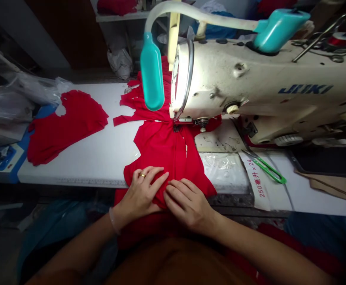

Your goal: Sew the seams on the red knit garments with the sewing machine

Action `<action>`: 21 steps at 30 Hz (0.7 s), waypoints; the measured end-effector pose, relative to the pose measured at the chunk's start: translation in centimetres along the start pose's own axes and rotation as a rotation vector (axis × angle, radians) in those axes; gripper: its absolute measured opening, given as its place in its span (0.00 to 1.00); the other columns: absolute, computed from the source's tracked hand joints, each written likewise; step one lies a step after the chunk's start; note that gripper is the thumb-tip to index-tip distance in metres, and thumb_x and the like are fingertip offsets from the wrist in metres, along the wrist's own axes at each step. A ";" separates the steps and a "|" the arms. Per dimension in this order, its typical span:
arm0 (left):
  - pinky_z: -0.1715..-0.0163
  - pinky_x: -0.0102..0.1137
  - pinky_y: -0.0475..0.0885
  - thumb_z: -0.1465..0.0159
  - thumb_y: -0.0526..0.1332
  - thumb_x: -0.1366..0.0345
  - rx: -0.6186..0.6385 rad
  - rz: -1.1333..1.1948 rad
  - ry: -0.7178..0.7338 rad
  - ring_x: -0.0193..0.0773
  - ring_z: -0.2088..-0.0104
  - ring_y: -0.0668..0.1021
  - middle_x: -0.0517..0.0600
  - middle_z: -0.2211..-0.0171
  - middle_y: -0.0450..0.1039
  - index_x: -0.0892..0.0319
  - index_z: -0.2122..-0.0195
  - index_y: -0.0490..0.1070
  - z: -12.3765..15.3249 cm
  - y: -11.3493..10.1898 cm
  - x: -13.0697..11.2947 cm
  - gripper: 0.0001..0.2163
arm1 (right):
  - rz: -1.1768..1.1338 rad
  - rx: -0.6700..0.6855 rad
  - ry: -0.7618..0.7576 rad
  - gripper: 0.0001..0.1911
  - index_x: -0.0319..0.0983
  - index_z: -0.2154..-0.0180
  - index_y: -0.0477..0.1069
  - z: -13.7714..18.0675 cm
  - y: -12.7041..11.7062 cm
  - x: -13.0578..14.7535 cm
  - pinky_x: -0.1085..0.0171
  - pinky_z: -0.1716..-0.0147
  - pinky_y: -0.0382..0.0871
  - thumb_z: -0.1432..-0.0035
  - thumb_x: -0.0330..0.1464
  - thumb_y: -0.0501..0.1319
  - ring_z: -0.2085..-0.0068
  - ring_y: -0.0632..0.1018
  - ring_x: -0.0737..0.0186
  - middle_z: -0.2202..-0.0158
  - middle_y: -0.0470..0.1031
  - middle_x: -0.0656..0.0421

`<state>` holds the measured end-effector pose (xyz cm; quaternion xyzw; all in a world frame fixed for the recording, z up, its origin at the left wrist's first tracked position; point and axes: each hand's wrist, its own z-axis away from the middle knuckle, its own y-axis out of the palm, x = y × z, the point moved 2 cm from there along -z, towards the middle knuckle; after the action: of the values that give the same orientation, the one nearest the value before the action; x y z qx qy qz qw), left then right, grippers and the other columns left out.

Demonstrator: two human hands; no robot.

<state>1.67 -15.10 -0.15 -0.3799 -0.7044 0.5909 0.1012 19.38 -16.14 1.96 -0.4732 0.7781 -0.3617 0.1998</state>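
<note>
**Left hand:** the left hand (141, 194) is laid flat on the red knit fabric (167, 158), near the front edge of the tabletop (95, 166); a gold ring (142, 175) is worn on one finger and a pale wristband (112, 220) at the wrist.

**Right hand:** the right hand (187, 206) is placed just beside the left, with its fingers (175, 190) spread on the same fabric.

**Grip:** both are held apart and open, pressed flat on the cloth, not clamped on it.

**Fabric:** it is spread across the tabletop, passed under the presser foot (184, 120) of the Juki sewing machine (264, 83), and draped over the front edge.

**Left of the fabric:** a separate red cut piece (69, 126) is laid well apart, near the left end of the tabletop.

**Right of the fabric:** green-handled thread snips (269, 170) are left near the front edge, beside a printed paper label (257, 186).

**Above the fabric:** a teal lamp (152, 75) is hung beside the needle area.
</note>
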 end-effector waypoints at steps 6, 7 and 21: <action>0.58 0.33 0.71 0.30 0.50 0.75 -0.195 -0.071 0.023 0.40 0.59 0.77 0.56 0.59 0.75 0.65 0.46 0.73 -2.1 2.9 0.1 0.16 | -0.075 -0.015 0.040 0.08 0.30 0.58 0.74 1.1 0.1 -0.3 0.61 0.63 0.71 0.37 0.23 0.59 0.64 0.75 0.61 0.70 0.75 0.55; 0.62 0.31 0.71 0.30 0.51 0.74 -0.187 -0.098 0.015 0.38 0.63 0.77 0.54 0.61 0.74 0.63 0.46 0.73 -2.4 3.3 0.4 0.16 | -0.091 0.006 0.057 0.08 0.29 0.56 0.74 1.7 0.3 -0.8 0.61 0.61 0.72 0.36 0.26 0.60 0.63 0.75 0.61 0.68 0.76 0.54; 0.77 0.26 0.65 0.28 0.49 0.72 -0.108 -0.088 0.161 0.32 0.76 0.71 0.48 0.74 0.69 0.65 0.52 0.75 -3.3 -0.7 -1.1 0.15 | 0.149 0.126 0.221 0.15 0.33 0.50 0.75 6.8 1.0 -1.6 0.57 0.50 0.68 0.36 0.32 0.61 0.50 0.74 0.56 0.48 0.77 0.48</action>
<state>4.08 -13.31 1.79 -0.3996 -0.7410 0.5146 0.1628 23.93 -16.96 -3.31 -0.3579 0.8041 -0.4438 0.1685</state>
